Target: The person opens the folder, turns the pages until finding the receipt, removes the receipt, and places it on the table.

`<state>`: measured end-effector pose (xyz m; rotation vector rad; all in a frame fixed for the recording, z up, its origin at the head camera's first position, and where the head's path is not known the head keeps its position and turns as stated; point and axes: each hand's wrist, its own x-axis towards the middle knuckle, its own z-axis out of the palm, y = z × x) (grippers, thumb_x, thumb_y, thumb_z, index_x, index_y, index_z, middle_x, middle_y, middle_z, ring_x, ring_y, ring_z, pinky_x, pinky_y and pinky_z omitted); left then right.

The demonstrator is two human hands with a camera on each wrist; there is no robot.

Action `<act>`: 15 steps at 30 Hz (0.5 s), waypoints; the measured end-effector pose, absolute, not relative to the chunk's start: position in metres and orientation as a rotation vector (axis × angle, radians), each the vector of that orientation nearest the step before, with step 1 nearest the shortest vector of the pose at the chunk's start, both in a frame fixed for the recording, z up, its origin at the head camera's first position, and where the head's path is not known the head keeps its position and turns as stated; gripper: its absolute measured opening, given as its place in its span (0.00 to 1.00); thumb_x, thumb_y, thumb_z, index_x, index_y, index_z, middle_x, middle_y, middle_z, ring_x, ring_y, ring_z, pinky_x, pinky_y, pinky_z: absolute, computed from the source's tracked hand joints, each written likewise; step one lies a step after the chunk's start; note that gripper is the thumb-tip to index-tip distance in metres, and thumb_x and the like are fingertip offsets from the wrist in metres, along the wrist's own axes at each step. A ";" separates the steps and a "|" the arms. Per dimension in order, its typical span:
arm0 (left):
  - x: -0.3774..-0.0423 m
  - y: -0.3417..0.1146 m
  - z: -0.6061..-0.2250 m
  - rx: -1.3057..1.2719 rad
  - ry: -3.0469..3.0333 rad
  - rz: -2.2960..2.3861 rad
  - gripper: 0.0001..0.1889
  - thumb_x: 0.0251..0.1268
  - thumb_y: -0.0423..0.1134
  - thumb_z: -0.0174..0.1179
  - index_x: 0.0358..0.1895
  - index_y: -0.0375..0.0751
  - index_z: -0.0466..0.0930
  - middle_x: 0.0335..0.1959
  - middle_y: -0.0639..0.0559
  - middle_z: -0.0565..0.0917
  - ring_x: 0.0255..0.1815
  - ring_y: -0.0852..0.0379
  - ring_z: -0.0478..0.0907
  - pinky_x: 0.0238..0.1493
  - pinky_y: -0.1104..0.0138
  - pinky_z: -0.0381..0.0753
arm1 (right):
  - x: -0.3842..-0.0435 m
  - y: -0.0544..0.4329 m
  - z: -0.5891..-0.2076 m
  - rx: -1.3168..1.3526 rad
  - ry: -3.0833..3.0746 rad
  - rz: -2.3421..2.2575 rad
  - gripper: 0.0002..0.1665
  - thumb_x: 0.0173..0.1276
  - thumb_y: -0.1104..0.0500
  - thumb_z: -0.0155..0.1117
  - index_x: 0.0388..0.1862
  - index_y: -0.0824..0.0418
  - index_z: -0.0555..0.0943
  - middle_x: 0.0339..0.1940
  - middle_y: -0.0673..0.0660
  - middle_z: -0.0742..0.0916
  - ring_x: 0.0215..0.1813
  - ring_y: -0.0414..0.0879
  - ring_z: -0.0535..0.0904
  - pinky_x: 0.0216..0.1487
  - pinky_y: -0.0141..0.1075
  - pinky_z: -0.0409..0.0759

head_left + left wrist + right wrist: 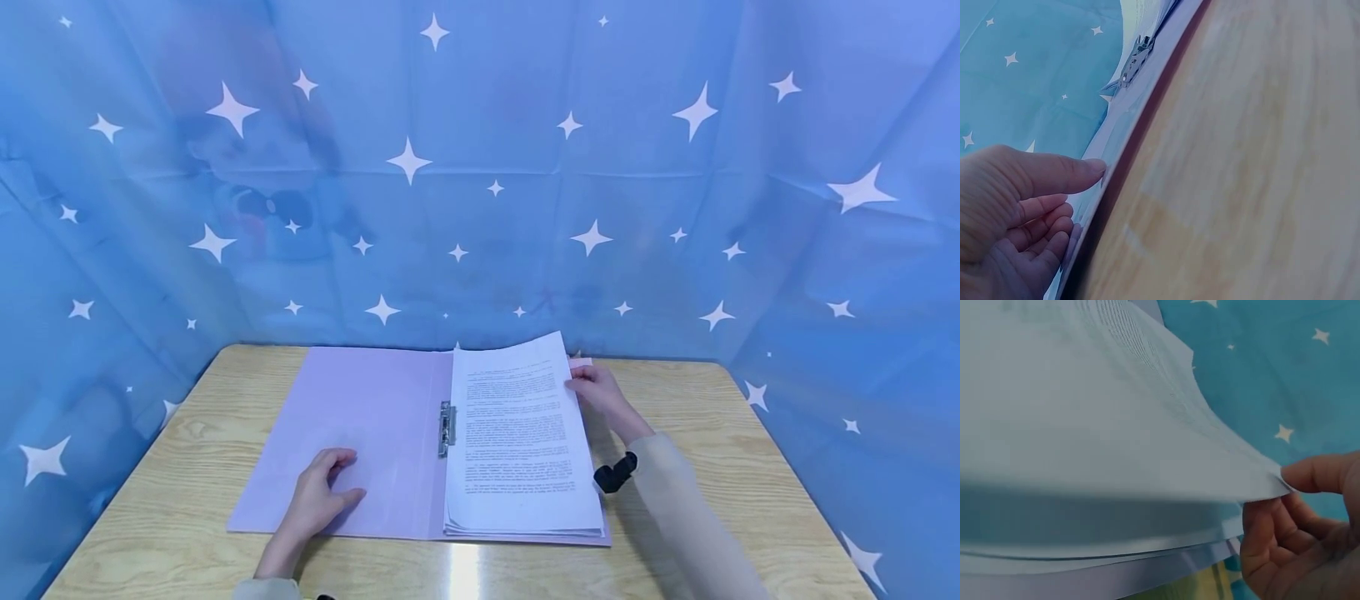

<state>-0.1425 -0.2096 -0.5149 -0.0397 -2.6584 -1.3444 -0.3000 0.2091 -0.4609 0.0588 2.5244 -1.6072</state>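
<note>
A purple file folder (375, 417) lies spread open on the table, a stack of printed paper sheets (517, 442) on its right half. A metal clip (446, 429) sits by the fold at the sheets' left edge. My right hand (606, 398) pinches the right edge of the top paper between thumb and fingers; in the right wrist view the lifted sheet (1116, 444) bows up with a gap beneath it. My left hand (318, 493) rests at the folder's left cover, fingers loosely bent and holding nothing, thumb (1066, 174) near the cover's surface.
The wooden table (705, 467) extends to both sides of the folder and in front of it. Behind and around it hangs a blue curtain (510, 283) with white stars. A black band (617, 473) circles my right wrist.
</note>
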 end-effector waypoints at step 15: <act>-0.141 -0.211 -0.515 -0.059 -2.660 -1.340 0.26 0.40 0.23 0.69 0.49 0.27 0.74 0.47 0.41 0.77 0.52 0.42 0.74 0.55 0.53 0.73 | -0.263 0.207 -0.451 -0.090 2.210 -1.749 0.24 0.69 0.61 0.52 0.62 0.71 0.68 0.48 0.65 0.82 0.41 0.48 0.81 0.41 0.37 0.77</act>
